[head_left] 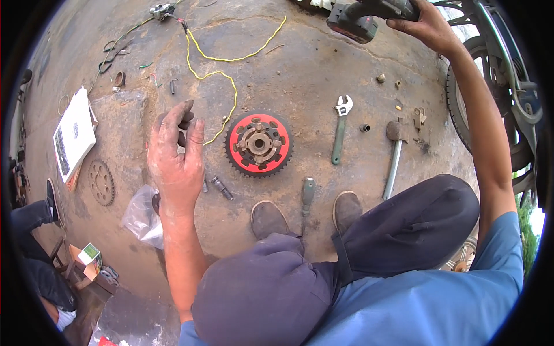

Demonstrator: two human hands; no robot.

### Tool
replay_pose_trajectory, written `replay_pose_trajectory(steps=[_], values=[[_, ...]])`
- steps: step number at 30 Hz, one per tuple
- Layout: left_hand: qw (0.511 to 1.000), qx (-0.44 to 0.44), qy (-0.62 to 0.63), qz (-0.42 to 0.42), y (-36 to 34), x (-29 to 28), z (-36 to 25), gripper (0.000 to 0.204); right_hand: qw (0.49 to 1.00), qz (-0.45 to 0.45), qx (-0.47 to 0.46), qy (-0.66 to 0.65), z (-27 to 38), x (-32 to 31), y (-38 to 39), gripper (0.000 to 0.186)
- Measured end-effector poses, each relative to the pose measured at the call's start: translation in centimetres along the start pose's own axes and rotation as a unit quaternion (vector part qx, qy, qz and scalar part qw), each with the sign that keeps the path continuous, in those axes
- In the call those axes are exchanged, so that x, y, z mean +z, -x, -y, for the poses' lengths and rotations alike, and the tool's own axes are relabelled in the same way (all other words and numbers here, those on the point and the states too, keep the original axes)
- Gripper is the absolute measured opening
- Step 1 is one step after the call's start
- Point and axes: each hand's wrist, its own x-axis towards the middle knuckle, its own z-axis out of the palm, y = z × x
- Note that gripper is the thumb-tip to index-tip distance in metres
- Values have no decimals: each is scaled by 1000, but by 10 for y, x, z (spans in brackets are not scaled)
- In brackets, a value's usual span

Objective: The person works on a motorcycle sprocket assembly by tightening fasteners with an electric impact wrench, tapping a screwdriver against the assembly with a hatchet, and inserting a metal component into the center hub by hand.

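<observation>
My left hand (177, 150) is raised left of a red-and-black sprocket (234, 145) with a rusty hub (259, 144); its fingers are loosely curled and apart, nothing visible in them. At the top right, my right hand (424, 32) is shut on a black cordless power tool (355, 20). On the ground lie a green-handled adjustable wrench (340, 135), a hammer (395, 161), a green-handled screwdriver (308, 196) between my shoes, and a dark cylindrical part (222, 188).
A motorbike (522, 95) stands at the right. At left are yellow wires (234, 86), a white box (75, 135), a bare sprocket (101, 181), a plastic bag (141, 216) and another person's legs (32, 219). Several small parts are scattered about.
</observation>
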Motion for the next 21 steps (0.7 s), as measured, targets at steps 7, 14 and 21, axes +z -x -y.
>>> replay_pose_trajectory(steps=[7, 14, 21], values=[[961, 125, 137, 205, -67, 70, -102, 73, 980, 136, -139, 43, 127, 0, 42, 50], [909, -72, 406, 65, -23, 48, -64, 55, 936, 122, -238, 231, 166, 48, 40, 46], [858, -149, 490, -39, -29, -26, -10, 39, 936, 203, -194, 213, 43, 126, 26, 27]])
